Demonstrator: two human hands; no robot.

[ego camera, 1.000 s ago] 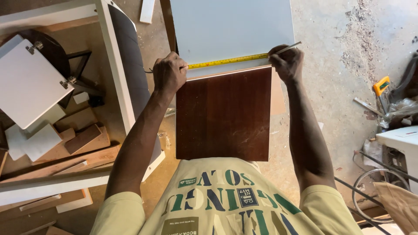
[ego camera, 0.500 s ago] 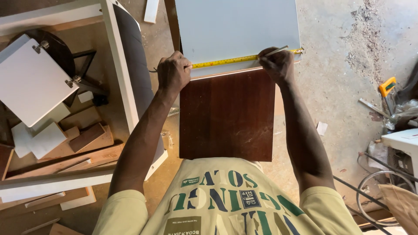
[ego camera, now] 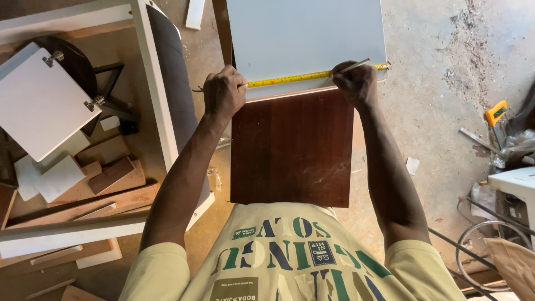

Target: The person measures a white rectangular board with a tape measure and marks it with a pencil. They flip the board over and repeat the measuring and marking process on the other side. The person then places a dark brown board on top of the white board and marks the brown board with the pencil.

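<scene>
At the top centre of the frame, the left hand (ego camera: 224, 92) pins a yellow tape measure (ego camera: 301, 78) across the white board (ego camera: 306, 33), fingers clamped on it. The right hand (ego camera: 356, 83), fingers pinched on a pencil (ego camera: 352, 67), seems mid-measuring; marking next calls for a steady tape.

two hands (ego camera: 224, 92), one yellow tape measure (ego camera: 301, 78), one pencil (ego camera: 352, 66), one white panel (ego camera: 306, 33), one brown board (ego camera: 292, 147).

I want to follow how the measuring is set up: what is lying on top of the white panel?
A yellow tape measure runs across the white panel near its edge, pinned by the left hand; the right hand holds a pencil against it. The hands hide the tape's case and any marks.
</scene>
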